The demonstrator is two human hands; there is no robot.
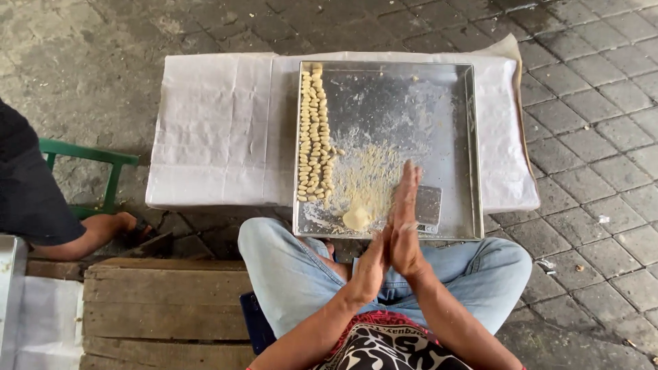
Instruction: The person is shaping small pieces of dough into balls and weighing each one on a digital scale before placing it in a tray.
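palms are pressed flat together over the near edge of a metal tray (452, 137): the left hand (371, 266) low, the right hand (406, 219) reaching farther. whether anything is held between them cannot be told. a lump of dough (357, 218) is seen just left of them. small dough pieces (314, 133) are lined up along the tray's left side, on the paper-covered tabletop (219, 123).
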